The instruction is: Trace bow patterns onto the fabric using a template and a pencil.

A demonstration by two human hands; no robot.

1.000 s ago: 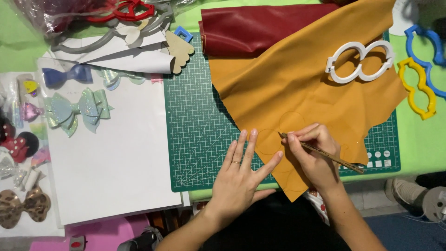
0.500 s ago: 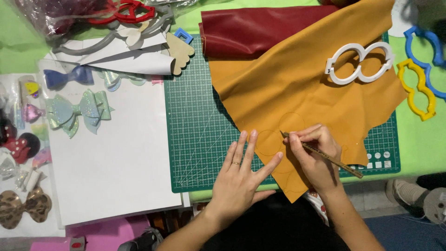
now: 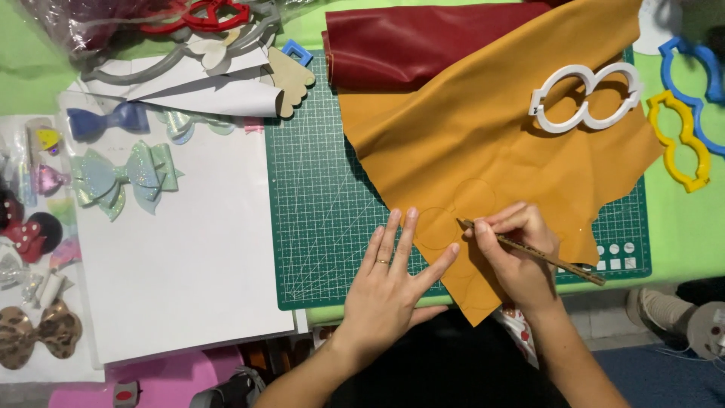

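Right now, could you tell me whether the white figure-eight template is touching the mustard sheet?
Touching. The head view shows the white figure-eight template lying flat on the mustard sheet, with the sheet visible through both of its openings and all around its outline.

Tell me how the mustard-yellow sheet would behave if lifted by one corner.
The mustard-yellow sheet would probably droop: it lies limp, with soft folds. It may slide on the green cutting mat, since the left hand presses it flat.
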